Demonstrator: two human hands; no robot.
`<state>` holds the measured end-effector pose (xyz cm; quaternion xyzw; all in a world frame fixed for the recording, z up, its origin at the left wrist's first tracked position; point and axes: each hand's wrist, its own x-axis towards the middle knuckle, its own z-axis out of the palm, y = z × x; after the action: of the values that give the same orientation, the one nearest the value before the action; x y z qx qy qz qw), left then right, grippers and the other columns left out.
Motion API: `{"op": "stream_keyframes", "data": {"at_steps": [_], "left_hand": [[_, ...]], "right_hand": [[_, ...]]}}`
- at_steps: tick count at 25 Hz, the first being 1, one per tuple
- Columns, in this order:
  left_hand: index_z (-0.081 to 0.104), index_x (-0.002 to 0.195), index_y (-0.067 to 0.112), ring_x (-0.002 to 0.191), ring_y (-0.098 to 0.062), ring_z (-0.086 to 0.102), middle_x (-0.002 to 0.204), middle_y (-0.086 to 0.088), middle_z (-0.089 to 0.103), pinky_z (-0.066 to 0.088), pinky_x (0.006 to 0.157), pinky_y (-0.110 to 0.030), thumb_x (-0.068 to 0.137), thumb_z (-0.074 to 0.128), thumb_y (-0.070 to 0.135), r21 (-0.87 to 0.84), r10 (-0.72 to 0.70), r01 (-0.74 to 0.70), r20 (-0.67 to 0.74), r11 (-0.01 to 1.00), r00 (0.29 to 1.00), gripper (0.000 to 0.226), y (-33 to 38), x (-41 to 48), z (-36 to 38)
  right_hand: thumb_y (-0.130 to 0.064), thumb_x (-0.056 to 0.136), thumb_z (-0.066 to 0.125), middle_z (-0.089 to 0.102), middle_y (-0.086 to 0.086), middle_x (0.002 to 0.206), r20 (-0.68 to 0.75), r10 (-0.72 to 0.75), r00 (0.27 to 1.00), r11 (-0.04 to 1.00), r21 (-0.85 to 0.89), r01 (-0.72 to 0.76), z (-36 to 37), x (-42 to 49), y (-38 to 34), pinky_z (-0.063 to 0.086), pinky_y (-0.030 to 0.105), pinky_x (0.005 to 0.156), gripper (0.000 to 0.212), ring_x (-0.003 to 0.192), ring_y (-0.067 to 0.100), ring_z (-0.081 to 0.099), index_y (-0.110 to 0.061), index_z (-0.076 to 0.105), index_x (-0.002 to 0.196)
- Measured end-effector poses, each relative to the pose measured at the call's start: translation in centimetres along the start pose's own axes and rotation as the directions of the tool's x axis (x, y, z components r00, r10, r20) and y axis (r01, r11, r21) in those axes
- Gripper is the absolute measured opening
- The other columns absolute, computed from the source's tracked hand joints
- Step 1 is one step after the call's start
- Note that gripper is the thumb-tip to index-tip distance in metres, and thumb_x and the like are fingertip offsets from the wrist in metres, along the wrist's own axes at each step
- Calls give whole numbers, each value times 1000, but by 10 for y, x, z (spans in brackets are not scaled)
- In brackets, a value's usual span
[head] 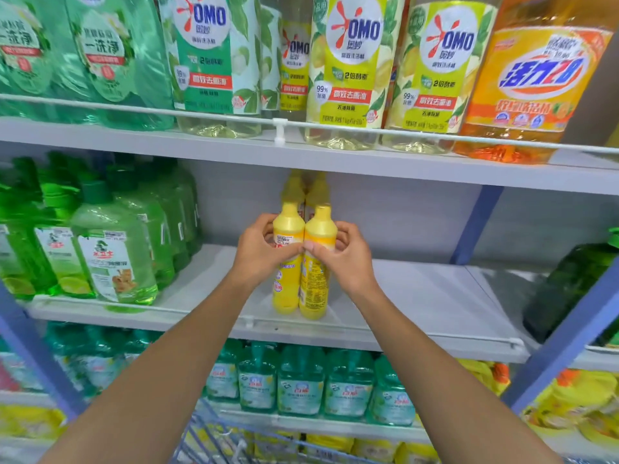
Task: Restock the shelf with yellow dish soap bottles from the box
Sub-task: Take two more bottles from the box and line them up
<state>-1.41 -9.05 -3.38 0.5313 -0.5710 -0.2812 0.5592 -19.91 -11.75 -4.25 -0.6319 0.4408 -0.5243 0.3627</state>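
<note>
Two yellow dish soap bottles stand side by side near the front of the middle shelf (418, 296). My left hand (259, 249) grips the left bottle (286, 289) around its upper body. My right hand (341, 254) grips the right bottle (315, 293) the same way. Behind them, further back on the shelf, stand two more yellow bottles (306, 189), partly hidden. The box is not in view.
Green soap bottles (110, 249) fill the left of the middle shelf, and a dark green bottle (569, 289) leans at the right. Large OMO bottles (348, 68) stand on the shelf above. Teal bottles (301, 383) line the shelf below. A wire cart (214, 440) is at the bottom.
</note>
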Motion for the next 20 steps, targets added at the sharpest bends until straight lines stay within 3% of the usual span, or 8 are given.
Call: {"op": "stream_keyframes", "data": {"at_steps": [4, 7, 12, 16, 20], "left_hand": [[58, 128, 19, 106, -13, 67, 118, 1, 70, 57, 93, -35, 67, 92, 12, 73, -61, 52, 118, 996, 991, 71, -48, -30, -3], [56, 134, 20, 107, -15, 67, 119, 3, 69, 58, 93, -39, 69, 91, 15, 70, -73, 64, 133, 995, 988, 74, -68, -40, -3], [55, 127, 24, 98, -8, 67, 111, 11, 67, 59, 82, -27, 72, 89, 11, 63, -93, 86, 111, 994, 990, 66, -66, -41, 2], [55, 120, 22, 93, -5, 68, 107, 7, 69, 56, 71, -15, 73, 88, 10, 58, -118, 112, 101, 992, 988, 59, -70, -39, 6], [57, 116, 23, 89, -7, 69, 104, 7, 70, 57, 70, -19, 69, 92, 18, 96, -125, 115, 106, 989, 986, 59, -73, -32, 5]], "right_hand": [[-45, 65, 92, 68, -10, 115, -37, 23, 999, 979, -200, -30, 12, -32, 33, 58, 28, 88, 69, 102, 3, 66, -27, 55, 121], [-50, 64, 90, 68, -12, 108, -71, 40, 997, 952, -301, -59, 23, -47, 53, 59, 33, 85, 65, 97, 5, 66, -30, 56, 117], [-26, 74, 90, 66, -22, 107, -14, 90, 996, 979, -184, -91, 15, -48, 52, 50, 7, 78, 62, 96, -16, 63, -24, 53, 124], [-20, 85, 81, 65, -16, 122, 59, 101, 993, 990, -100, -94, 13, -51, 57, 50, 6, 80, 54, 109, -8, 63, -24, 53, 131], [-20, 88, 78, 63, -16, 126, 54, 83, 995, 992, -102, -77, 11, -46, 60, 49, 5, 83, 55, 111, -9, 61, -25, 56, 138]]}}
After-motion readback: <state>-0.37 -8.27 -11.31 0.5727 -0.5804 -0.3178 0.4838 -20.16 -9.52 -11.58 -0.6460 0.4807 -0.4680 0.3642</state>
